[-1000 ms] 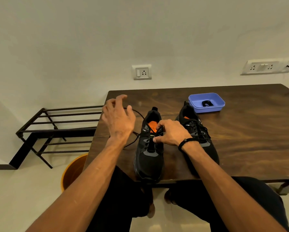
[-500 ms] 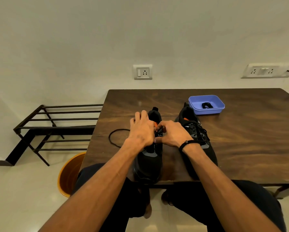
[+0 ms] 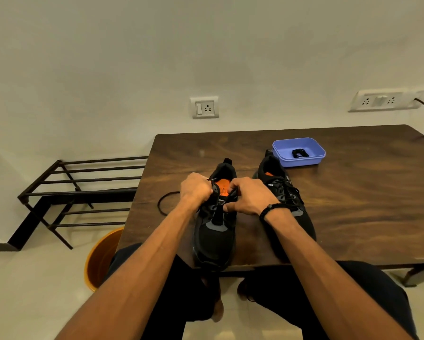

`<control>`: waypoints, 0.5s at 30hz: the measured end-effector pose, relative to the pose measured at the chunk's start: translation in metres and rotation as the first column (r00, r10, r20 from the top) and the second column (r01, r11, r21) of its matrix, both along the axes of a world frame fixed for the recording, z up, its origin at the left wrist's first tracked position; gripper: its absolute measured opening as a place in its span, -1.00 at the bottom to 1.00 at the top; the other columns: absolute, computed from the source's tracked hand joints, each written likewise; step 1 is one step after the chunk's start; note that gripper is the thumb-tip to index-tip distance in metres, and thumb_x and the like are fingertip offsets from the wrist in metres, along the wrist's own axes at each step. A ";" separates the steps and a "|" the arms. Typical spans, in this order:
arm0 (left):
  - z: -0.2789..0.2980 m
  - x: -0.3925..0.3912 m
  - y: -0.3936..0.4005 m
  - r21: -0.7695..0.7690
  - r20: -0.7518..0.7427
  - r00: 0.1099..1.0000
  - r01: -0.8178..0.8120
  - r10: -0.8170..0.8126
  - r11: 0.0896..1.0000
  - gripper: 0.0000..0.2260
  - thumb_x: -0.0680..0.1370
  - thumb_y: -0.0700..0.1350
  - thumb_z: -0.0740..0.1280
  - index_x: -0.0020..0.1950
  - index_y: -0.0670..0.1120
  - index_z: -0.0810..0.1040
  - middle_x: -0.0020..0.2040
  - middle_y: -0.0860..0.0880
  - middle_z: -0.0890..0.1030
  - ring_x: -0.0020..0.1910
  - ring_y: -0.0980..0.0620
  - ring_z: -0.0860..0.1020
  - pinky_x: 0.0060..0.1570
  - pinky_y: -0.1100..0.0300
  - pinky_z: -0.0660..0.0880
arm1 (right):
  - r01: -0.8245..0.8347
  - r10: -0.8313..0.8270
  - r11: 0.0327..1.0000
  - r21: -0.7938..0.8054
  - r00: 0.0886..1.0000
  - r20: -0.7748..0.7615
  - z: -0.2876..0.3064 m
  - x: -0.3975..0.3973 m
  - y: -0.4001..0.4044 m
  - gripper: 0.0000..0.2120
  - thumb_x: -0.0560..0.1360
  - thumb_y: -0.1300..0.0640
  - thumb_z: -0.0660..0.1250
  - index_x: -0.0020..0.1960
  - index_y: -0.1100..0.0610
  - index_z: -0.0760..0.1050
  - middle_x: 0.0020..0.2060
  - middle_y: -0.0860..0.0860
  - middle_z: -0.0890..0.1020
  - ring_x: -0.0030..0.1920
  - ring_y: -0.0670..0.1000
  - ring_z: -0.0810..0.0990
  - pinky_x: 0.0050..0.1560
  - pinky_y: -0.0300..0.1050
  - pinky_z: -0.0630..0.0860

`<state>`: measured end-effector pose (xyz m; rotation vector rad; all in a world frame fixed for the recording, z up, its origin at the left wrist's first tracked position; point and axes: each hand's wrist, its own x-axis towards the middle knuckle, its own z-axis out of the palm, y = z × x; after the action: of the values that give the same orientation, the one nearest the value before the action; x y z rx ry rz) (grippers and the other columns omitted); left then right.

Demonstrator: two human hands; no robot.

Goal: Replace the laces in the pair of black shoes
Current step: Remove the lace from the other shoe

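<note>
Our left hand point(image 3: 196, 190) has its fingers curled tight around the lace end at the left rim of the near shoe's point(image 3: 214, 231) opening, and our right hand point(image 3: 249, 196) pinches the lace point(image 3: 217, 212) at the right side of the tongue, thumb low against the eyelets. Both hands sit over the orange insole, gripping, neither one loose. This shoe lies toe toward us at the front edge of the wooden table point(image 3: 353, 204). A slack loop of lace point(image 3: 165, 203) rests on the table just left of our left wrist. The second shoe point(image 3: 285, 207), fully laced, stands just beside on the right. Behind it, touching its heel, sits a blue tray point(image 3: 311, 160) holding a coiled black lace point(image 3: 298, 152).
</note>
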<state>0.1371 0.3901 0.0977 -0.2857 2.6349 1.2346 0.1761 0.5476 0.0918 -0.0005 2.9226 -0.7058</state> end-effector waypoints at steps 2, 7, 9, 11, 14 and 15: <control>0.001 -0.004 -0.011 0.051 -0.047 0.998 -0.028 0.030 0.998 -0.83 0.65 -0.18 0.29 0.04 -0.14 0.69 0.01 -0.16 0.72 0.06 -0.18 0.69 -0.05 0.10 0.55 | -0.003 0.003 1.000 -0.018 1.000 0.013 0.000 0.000 0.002 -0.58 0.34 -0.15 0.63 0.08 -0.05 0.55 0.02 -0.05 0.63 0.04 0.02 0.59 0.09 0.04 0.60; 0.001 -0.001 -0.039 -0.325 -0.311 0.945 -0.007 -0.100 0.946 -0.68 0.65 -0.02 0.33 0.41 0.06 0.48 0.38 -0.14 0.42 0.39 -0.19 0.38 0.32 -0.21 0.41 | 0.023 -0.025 0.997 -0.076 0.999 -0.024 -0.006 0.000 -0.013 -0.69 0.43 -0.21 0.53 -0.02 -0.03 0.58 0.04 0.04 0.60 0.06 0.08 0.59 0.12 0.10 0.60; 0.002 0.001 -0.047 -0.371 -0.308 0.920 0.119 -0.243 0.921 -0.67 0.63 -0.03 0.36 0.40 0.13 0.51 0.26 -0.08 0.51 0.27 -0.08 0.47 0.28 -0.11 0.49 | 0.035 -0.035 0.999 -0.023 0.999 0.003 -0.009 0.002 -0.022 -0.82 0.54 -0.12 0.45 0.07 -0.05 0.63 0.18 0.11 0.46 0.20 0.20 0.48 0.29 0.15 0.51; 0.000 0.002 -0.047 -0.287 -0.221 0.866 0.383 -0.450 0.878 -0.64 0.64 -0.12 0.35 0.43 0.13 0.50 -0.03 0.05 0.60 -0.06 0.14 0.56 0.05 0.24 0.52 | 0.040 -0.039 0.999 0.024 0.999 -0.017 -0.011 0.005 -0.029 -0.82 0.60 -0.04 0.38 0.14 -0.02 0.63 0.21 0.12 0.35 0.25 0.26 0.40 0.34 0.16 0.46; -0.002 0.005 -0.038 -0.310 -0.061 0.721 0.643 -0.690 0.700 -0.58 0.64 -0.19 0.32 0.46 0.13 0.45 -0.06 0.00 0.61 -0.09 0.06 0.59 -0.03 0.22 0.51 | 0.046 -0.029 0.994 0.099 0.985 -0.169 -0.016 0.008 -0.038 -0.78 0.59 0.04 0.35 0.16 0.12 0.58 0.20 0.11 0.36 0.21 0.25 0.41 0.20 0.15 0.52; -0.005 0.003 -0.035 -0.339 -0.029 0.707 0.658 -0.707 0.672 -0.62 0.64 -0.18 0.32 0.43 0.11 0.47 0.00 -0.04 0.62 -0.03 0.00 0.59 0.02 0.14 0.52 | 0.048 -0.024 0.993 0.107 0.976 -0.215 -0.018 0.010 -0.040 -0.80 0.59 0.07 0.33 0.13 0.16 0.57 0.19 0.12 0.37 0.16 0.24 0.44 0.14 0.13 0.53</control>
<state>0.1405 0.3548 0.0931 0.7484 2.6293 0.6013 0.1858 0.5079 0.0742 -0.0124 3.1719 -0.5799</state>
